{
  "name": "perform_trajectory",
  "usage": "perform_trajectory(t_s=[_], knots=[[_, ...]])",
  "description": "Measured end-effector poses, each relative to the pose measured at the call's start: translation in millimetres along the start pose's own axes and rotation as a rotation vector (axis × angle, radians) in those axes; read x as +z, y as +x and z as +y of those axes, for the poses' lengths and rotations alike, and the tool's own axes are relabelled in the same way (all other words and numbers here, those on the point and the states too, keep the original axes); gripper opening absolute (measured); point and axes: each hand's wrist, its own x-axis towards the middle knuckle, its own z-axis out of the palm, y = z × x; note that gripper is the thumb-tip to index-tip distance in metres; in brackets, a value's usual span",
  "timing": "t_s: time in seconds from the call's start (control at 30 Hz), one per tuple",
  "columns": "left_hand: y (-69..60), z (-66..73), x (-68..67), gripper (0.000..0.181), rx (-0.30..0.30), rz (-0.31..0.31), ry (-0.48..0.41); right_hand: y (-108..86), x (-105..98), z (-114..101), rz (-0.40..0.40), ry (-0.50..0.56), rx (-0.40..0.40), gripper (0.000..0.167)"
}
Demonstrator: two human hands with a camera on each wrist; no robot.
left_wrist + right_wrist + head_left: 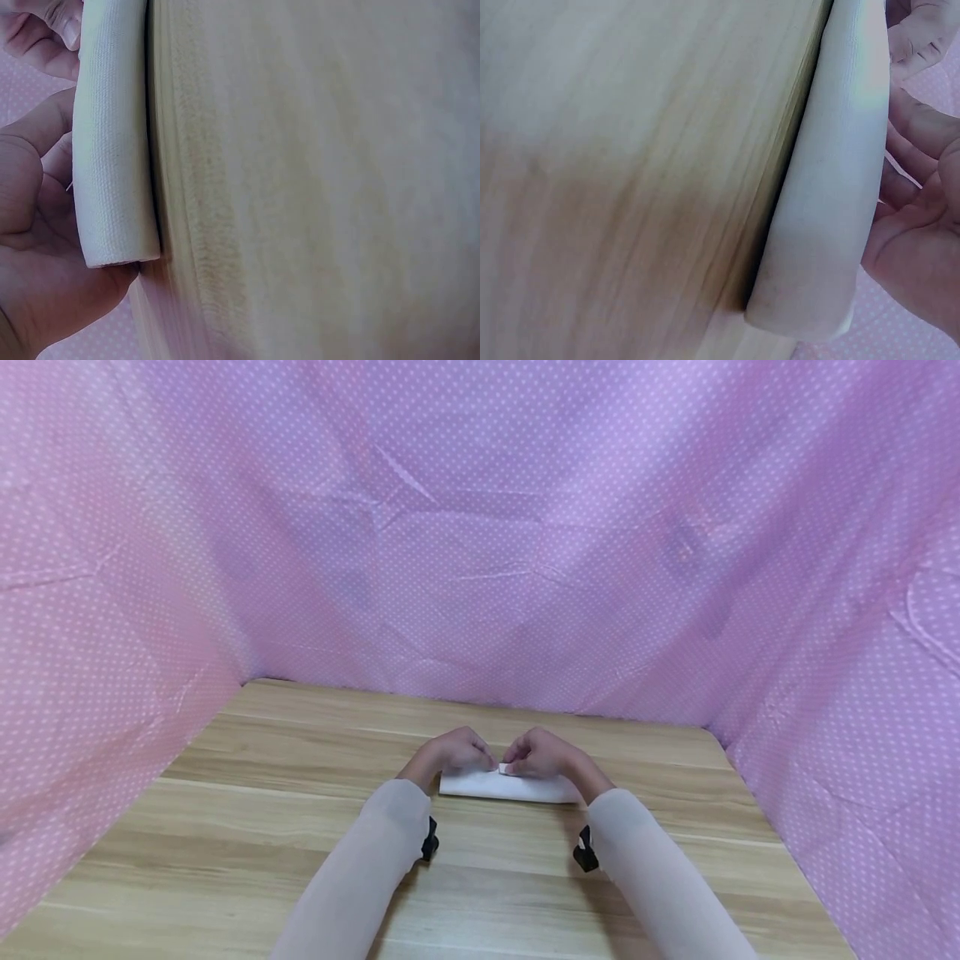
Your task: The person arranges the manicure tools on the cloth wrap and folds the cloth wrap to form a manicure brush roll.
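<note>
A long white piece of woven cloth, folded or rolled into a thick band, lies crosswise on the wooden table. In the left wrist view the weave of this cloth and its rounded end show plainly. My left hand pinches its far edge near the middle, fingers bent. Close beside it, my right hand pinches a small white tab at the same edge. In the right wrist view the cloth hides part of the right fingers. Both sets of fingertips nearly meet.
The wood-grain table stretches out around the hands. Pink dotted fabric hangs along its back and both sides. Black straps sit at the wrists below pale sleeves.
</note>
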Motion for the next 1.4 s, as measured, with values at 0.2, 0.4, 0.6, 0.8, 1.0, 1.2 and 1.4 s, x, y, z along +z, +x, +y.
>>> perform_trajectory(t_s=[0.2,0.4,0.6,0.8,1.0,1.2,1.4], knots=[[-1.2,0.1,-1.0,0.014,-0.009,0.001,0.007,0.2,1,-4,-0.028,-0.045,-0.015,0.015],[-4.1,-1.3,-2.9,0.015,-0.021,0.002,0.014,0.9,8,-9,-0.02,-0.098,-0.071,0.012],[-4.1,-2.7,-4.9,0.014,-0.009,0.003,0.036,3.5,14,-18,-0.005,-0.196,-0.114,0.007],[-2.4,-5.3,-3.3,0.012,-0.018,0.001,0.026,3.5,16,-17,0.011,-0.205,-0.133,0.006],[1.3,-6.4,-2.0,0.013,-0.005,-0.01,0.022,2.2,15,-9,0.026,-0.154,-0.113,0.007],[3.0,-5.6,-3.6,0.01,0.001,-0.007,0.037,2.6,12,-3,0.036,-0.115,-0.128,0.008],[2.3,-4.6,-4.4,0.008,0.038,0.001,0.058,0.0,11,3,0.051,-0.056,-0.12,0.01]])
